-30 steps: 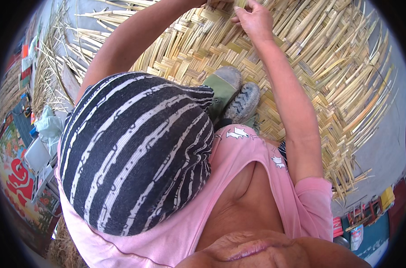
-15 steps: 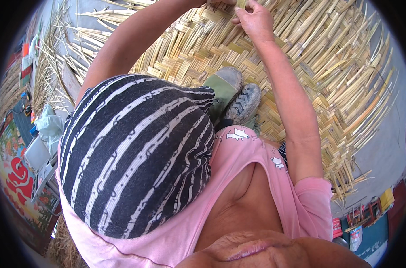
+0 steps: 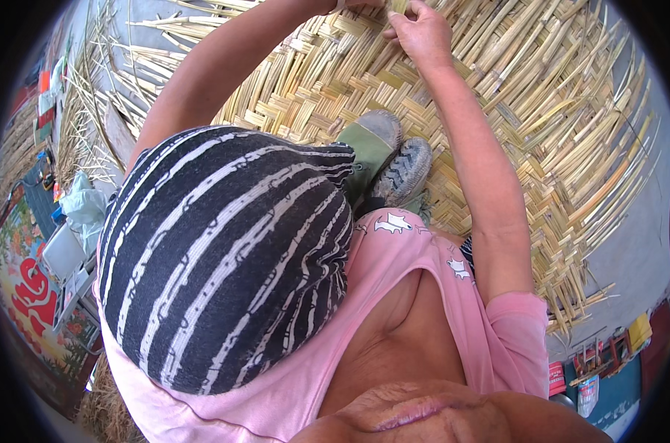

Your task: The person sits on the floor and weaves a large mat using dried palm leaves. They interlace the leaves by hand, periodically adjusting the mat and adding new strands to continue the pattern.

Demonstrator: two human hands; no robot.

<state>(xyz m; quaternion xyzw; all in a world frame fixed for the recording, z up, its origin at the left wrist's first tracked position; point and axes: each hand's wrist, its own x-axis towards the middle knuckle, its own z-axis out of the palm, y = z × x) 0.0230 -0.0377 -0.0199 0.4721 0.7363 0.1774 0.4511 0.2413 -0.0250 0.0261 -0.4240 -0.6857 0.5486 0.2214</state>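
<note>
A large mat [image 3: 335,92] of split reed strips, woven in a herringbone pattern, spreads on the ground under and around my feet. My right hand [image 3: 426,35] is over its far part, thumb and fingers pinched on a pale green reed strip [image 3: 398,6]. Close by on the left, my left hand [image 3: 364,2] is cut off by the upper edge of the picture, so its fingers and anything in them are mostly hidden. Both forearms reach forward over the weave.
Loose reed ends fan out along the mat's right and left edges. My shoes [image 3: 403,173] rest on the mat. To the left are a pale plastic bag [image 3: 83,207], a folding chair [image 3: 62,251] and a red floral panel [image 3: 32,295]. A small wooden rack [image 3: 604,358] stands at the lower right.
Very little differs. My left wrist has shifted slightly at the upper edge, while my right hand keeps its pinch on the reed strip in nearly the same place.
</note>
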